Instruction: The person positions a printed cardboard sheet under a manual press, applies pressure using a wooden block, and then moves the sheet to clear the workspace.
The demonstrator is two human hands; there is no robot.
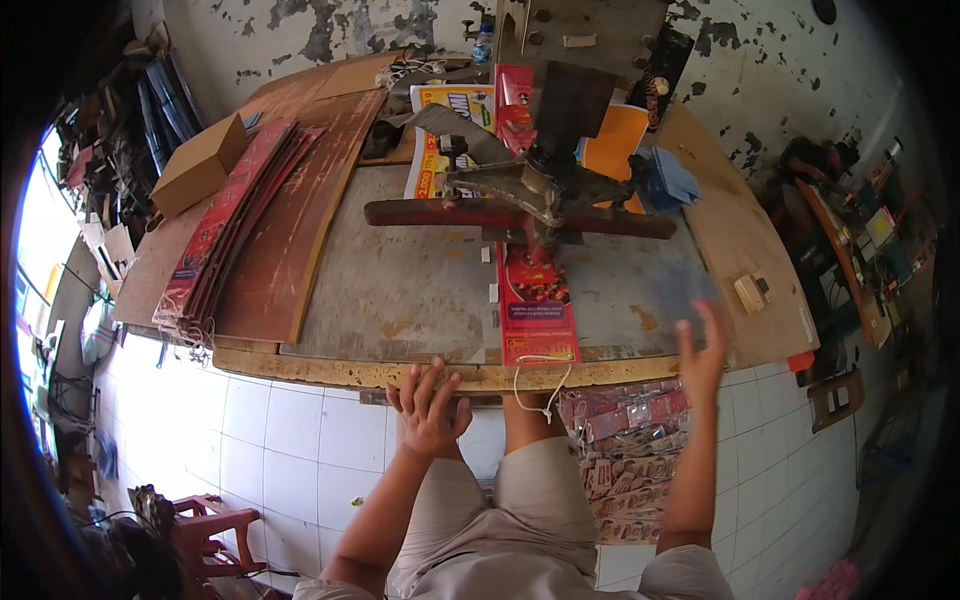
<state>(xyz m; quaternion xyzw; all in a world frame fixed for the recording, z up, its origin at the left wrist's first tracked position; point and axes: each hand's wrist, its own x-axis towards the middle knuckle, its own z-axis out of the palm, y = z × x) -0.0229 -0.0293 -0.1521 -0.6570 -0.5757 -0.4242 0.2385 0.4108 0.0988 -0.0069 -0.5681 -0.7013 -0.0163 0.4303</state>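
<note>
My left hand [430, 405] rests its outstretched fingers on the worn wooden front edge of the workbench [300, 362] and holds nothing. Above the bench's right front, my right hand [703, 350] is raised with thumb and fingers apart, a little blurred. Between the hands a red printed strip [538, 330] lies lengthwise on the grey metal plate [410, 300]. A white cord loop [545, 400] hangs from its near end over the edge. The strip's middle is hidden beneath the head of a metal press [545, 190] with a red crossbar [440, 213]; its far part shows behind.
A stack of red strips [230, 220] and a cardboard box [200, 165] lie on the left. Blue cloth [672, 180] and a small wooden block [750, 293] sit on the right. Below are packs of red printed pieces [630, 460] and a red plastic stool [215, 535].
</note>
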